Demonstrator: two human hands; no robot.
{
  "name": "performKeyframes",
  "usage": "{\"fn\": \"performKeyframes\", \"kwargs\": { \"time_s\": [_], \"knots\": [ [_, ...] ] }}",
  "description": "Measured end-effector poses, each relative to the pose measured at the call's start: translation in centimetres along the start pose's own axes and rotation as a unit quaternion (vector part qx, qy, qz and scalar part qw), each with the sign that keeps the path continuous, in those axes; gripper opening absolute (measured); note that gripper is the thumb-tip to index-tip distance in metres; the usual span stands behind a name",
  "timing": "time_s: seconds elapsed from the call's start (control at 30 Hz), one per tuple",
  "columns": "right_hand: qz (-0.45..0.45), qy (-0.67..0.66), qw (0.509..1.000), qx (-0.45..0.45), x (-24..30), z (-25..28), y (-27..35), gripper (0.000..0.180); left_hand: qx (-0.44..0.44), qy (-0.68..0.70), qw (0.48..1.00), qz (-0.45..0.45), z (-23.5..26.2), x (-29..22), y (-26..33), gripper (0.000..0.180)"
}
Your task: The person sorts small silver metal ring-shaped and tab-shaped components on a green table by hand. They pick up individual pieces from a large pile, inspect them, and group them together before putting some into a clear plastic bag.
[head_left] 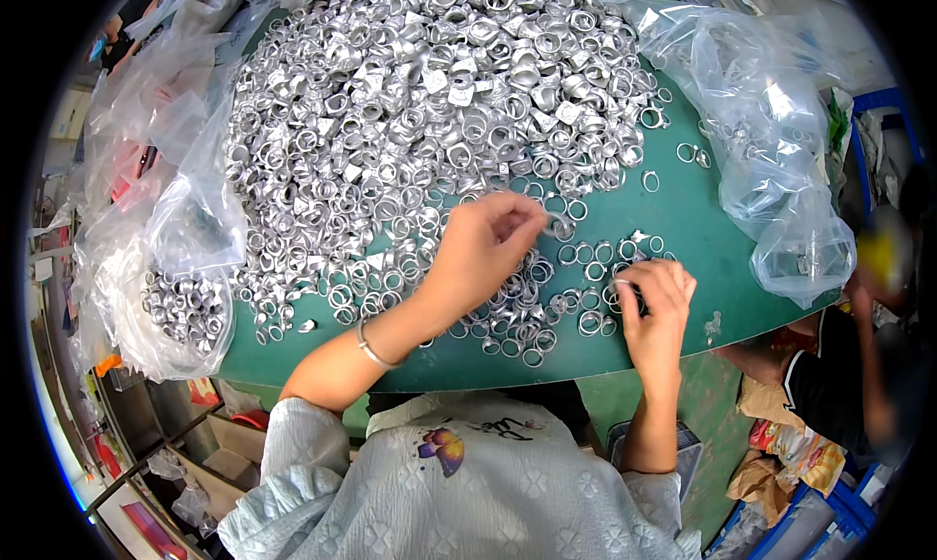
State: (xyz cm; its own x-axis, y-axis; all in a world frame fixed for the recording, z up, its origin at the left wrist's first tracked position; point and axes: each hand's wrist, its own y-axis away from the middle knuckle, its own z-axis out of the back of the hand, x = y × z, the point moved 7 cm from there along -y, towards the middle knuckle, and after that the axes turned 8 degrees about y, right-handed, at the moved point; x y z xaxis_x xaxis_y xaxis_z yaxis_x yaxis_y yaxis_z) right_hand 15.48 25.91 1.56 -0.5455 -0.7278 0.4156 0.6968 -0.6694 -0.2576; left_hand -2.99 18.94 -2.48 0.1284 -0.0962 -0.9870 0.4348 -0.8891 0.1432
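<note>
The left hand (483,252) pinches one silver ring (563,230) at the near edge of the big ring pile (420,111). The right hand (656,311) grips more rings (622,289) on the green table (703,228). They look small, hard, light and slippery; pinching the rim seems best.

Bright, even light from above makes small glare on the heap of silver metal rings (429,101) and the clear plastic bags (771,140), shadows are soft, and the fisheye bends and darkens the blurred edges.

Clear plastic bag (181,311) of silver rings at table's left edge; larger crumpled clear bag (781,160) at right, few rings inside.
</note>
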Motion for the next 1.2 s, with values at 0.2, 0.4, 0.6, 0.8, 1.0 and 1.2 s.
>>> {"fn": "performKeyframes", "kwargs": {
  "time_s": [0.2,0.4,0.6,0.8,1.0,1.2],
  "knots": [
    [-0.263,-0.615,0.742,0.046,0.5,-3.6,1.8,0.014,0.126,0.378,0.891,0.216,-2.9,1.1,3.7,0.018],
    [-0.295,-0.778,0.532,0.160,3.7,-5.2,2.5,0.020,0.116,0.342,0.910,0.204,-3.1,0.2,5.0,0.018],
    [-0.316,-0.842,0.399,0.176,4.7,-5.7,3.2,0.018,0.112,0.304,0.928,0.183,-2.9,-0.2,5.4,0.016],
    [-0.374,-0.792,0.464,0.134,3.9,-5.0,3.0,0.013,0.111,0.308,0.929,0.171,-2.2,0.4,6.5,0.015],
    [-0.266,-0.403,0.874,0.057,-0.4,-3.0,4.1,0.013,0.033,0.125,0.987,0.097,0.7,0.4,7.9,0.021],
    [-0.053,-0.016,0.998,0.026,4.4,-2.7,-0.7,0.021,0.005,-0.302,0.944,-0.132,-0.3,-1.8,6.3,0.023]
  ]
}}
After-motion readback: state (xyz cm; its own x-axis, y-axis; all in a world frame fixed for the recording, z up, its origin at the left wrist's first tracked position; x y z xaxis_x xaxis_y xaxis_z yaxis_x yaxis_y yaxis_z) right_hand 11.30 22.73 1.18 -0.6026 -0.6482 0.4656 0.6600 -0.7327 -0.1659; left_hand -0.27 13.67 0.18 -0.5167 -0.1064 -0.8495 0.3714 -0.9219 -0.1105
